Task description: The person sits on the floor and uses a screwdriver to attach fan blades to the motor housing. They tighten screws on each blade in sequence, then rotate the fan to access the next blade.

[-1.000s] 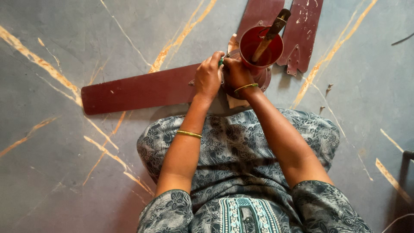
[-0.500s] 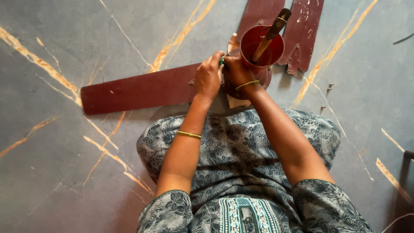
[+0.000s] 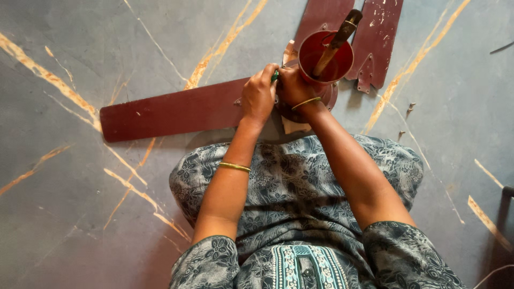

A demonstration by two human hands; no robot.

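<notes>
A dark red ceiling fan lies on the grey floor in front of me. Its long blade (image 3: 171, 109) stretches to the left from the round motor body (image 3: 327, 97). A red cup-shaped cover (image 3: 321, 56) with the down rod (image 3: 337, 40) through it stands above the motor. My left hand (image 3: 258, 96) and my right hand (image 3: 293, 84) are closed together around a green-handled tool (image 3: 274, 76) at the joint between blade and motor. The tool's tip is hidden by my fingers.
Two loose red fan blades (image 3: 375, 37) lie at the top beside the motor. Small screws (image 3: 409, 107) rest on the floor to the right. My patterned blue-grey dress (image 3: 300, 182) covers my lap. A dark object (image 3: 506, 192) sits at the right edge.
</notes>
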